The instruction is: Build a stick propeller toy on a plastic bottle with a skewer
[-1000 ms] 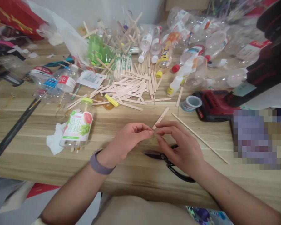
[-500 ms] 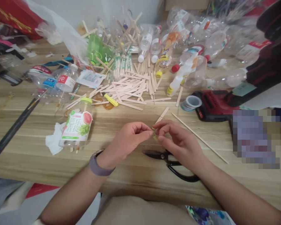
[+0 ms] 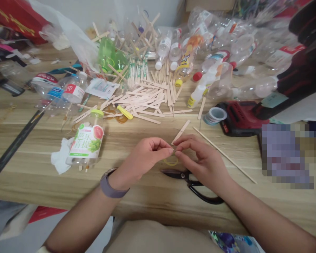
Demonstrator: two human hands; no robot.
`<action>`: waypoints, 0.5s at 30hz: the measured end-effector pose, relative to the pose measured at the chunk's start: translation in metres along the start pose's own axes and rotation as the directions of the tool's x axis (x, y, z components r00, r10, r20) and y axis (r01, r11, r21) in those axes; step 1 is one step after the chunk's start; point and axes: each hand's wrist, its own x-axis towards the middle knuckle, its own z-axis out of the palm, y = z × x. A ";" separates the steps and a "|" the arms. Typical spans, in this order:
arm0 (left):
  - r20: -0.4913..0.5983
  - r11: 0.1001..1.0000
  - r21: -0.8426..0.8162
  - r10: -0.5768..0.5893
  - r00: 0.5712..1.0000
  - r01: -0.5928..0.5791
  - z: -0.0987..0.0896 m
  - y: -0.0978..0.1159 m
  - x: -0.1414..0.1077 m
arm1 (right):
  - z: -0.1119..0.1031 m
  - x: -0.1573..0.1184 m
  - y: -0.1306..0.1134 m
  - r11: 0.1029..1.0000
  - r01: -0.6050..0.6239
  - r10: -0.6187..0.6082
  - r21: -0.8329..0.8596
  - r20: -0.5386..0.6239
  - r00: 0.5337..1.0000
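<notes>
My left hand (image 3: 150,154) is closed in a pinch, thumb against forefinger, on a thin yellow rubber band (image 3: 171,163). The band's loop dangles below the fingertips, above the tabletop. Right beside it, my right hand (image 3: 200,158) has curled fingers and its thumb tip at the same spot, pinching at the band; the exact grip is too small to see. Black-handled scissors (image 3: 173,173) lie partly under my right hand. Just beyond the fingertips is a flat wooden stick (image 3: 181,132). A thin round skewer (image 3: 226,156) lies to the right.
A labelled plastic jar (image 3: 85,142) stands at left by a white tissue (image 3: 60,158). Behind are a heap of wooden sticks (image 3: 142,100), a yellow-handled tool (image 3: 125,111) and many plastic bottles (image 3: 163,51). A tape roll (image 3: 216,116) and a red-black power tool (image 3: 242,117) sit at right.
The rubber band's loop now hangs lower and more open beneath my fingertips. My right fingers have shifted slightly; my left hand has hardly moved.
</notes>
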 end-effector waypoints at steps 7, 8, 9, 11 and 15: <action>-0.031 0.999 0.011 0.031 0.999 -0.030 -0.001 0.000 0.001 | -0.003 0.003 0.004 0.860 -0.294 0.304 0.418 0.044 0.952; -0.044 0.999 0.011 0.040 0.998 -0.040 -0.001 0.001 0.000 | -0.003 0.004 0.004 0.802 -0.318 0.348 0.506 0.036 0.937; -0.054 0.999 0.014 0.047 0.997 -0.047 -0.002 0.002 0.000 | -0.002 0.005 0.004 0.736 -0.334 0.385 0.589 0.042 0.922; -0.055 0.998 0.027 0.052 0.997 -0.050 -0.002 0.003 -0.002 | -0.002 0.008 0.002 0.601 -0.369 0.422 0.709 0.111 0.900; -0.053 0.992 0.118 0.053 0.997 -0.047 -0.002 0.005 -0.005 | -0.001 0.010 -0.004 0.486 -0.427 0.419 0.763 0.226 0.879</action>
